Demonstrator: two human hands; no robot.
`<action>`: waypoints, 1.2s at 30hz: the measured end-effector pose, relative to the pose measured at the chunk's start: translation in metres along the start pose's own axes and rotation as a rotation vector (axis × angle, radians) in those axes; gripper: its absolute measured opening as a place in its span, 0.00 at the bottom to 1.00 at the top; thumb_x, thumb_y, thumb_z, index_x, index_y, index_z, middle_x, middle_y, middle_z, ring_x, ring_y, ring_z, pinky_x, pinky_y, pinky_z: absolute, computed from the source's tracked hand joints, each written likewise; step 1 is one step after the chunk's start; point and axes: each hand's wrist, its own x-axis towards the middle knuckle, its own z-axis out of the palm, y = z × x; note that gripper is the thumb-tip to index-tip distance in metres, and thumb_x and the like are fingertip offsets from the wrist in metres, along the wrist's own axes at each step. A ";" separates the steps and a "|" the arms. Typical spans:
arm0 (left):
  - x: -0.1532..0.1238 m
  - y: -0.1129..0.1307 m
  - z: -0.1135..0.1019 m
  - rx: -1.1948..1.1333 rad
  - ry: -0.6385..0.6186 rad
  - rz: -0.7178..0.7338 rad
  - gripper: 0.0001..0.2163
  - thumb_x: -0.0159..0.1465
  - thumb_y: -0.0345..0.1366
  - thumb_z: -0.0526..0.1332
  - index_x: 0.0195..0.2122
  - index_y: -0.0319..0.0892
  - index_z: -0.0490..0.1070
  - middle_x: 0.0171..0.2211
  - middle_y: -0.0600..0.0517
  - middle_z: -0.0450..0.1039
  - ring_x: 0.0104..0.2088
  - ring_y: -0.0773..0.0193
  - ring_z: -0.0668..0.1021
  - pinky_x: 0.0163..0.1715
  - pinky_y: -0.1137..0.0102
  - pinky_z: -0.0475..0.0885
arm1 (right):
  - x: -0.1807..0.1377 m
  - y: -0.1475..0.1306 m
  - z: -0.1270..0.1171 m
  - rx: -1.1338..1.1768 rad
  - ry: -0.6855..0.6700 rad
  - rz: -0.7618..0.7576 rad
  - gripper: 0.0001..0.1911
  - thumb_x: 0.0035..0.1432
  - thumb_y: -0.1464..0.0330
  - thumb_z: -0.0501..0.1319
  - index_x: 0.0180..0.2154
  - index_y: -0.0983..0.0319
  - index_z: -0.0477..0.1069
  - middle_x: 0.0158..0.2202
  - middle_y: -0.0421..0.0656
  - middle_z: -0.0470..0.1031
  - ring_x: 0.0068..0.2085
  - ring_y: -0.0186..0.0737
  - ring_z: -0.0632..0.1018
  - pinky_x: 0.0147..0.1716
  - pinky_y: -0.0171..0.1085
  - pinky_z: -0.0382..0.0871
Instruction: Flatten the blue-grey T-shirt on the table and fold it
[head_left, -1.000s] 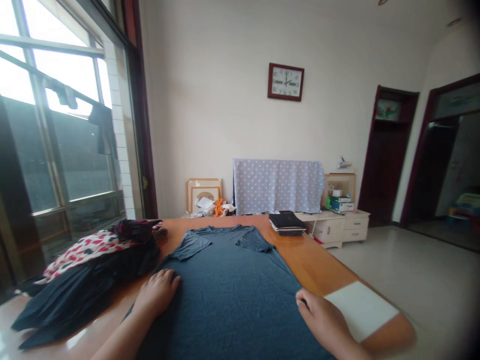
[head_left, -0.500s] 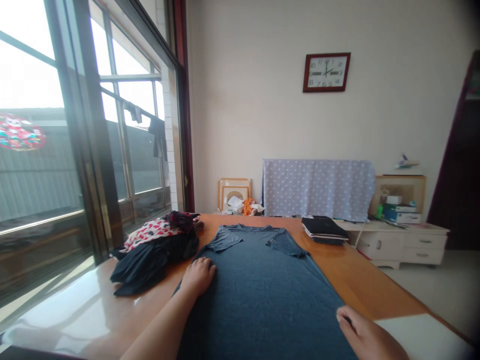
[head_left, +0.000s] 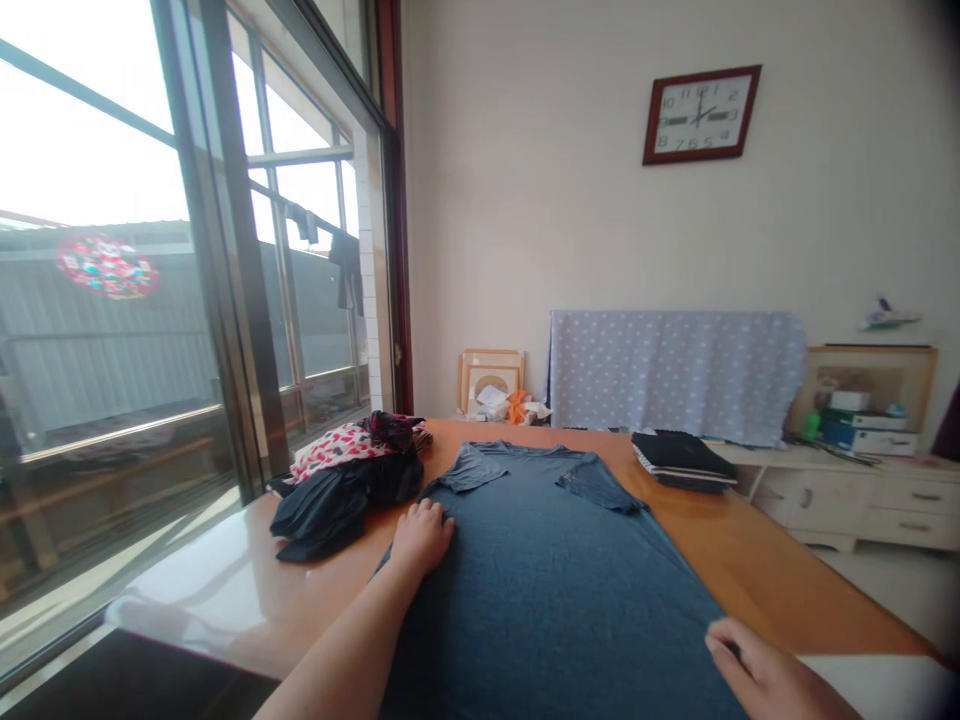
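Note:
A dark blue T-shirt (head_left: 555,580) lies flat on the orange wooden table (head_left: 757,570), its sleeves folded in at the far end. My left hand (head_left: 421,535) rests palm down on the shirt's left edge, fingers curled at the hem line. My right hand (head_left: 765,672) sits at the shirt's right edge near the bottom of the view, fingers bent and touching the cloth; whether it grips the fabric is hidden.
A heap of dark and red-patterned clothes (head_left: 345,480) lies left of the shirt. Black notebooks (head_left: 679,460) are stacked at the far right. A white sheet (head_left: 877,685) lies by my right hand. Large windows (head_left: 150,300) stand left.
The view has swung left, bringing more window into sight. Both hands have stayed at the shirt's edges, the left one moving slightly further along the side.

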 end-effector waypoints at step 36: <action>0.049 -0.017 0.001 0.020 -0.091 0.073 0.20 0.64 0.54 0.52 0.40 0.46 0.75 0.45 0.43 0.73 0.47 0.51 0.74 0.43 0.62 0.67 | 0.061 0.014 -0.016 0.297 -0.321 -0.005 0.14 0.59 0.57 0.56 0.32 0.61 0.72 0.25 0.38 0.71 0.28 0.37 0.70 0.28 0.33 0.60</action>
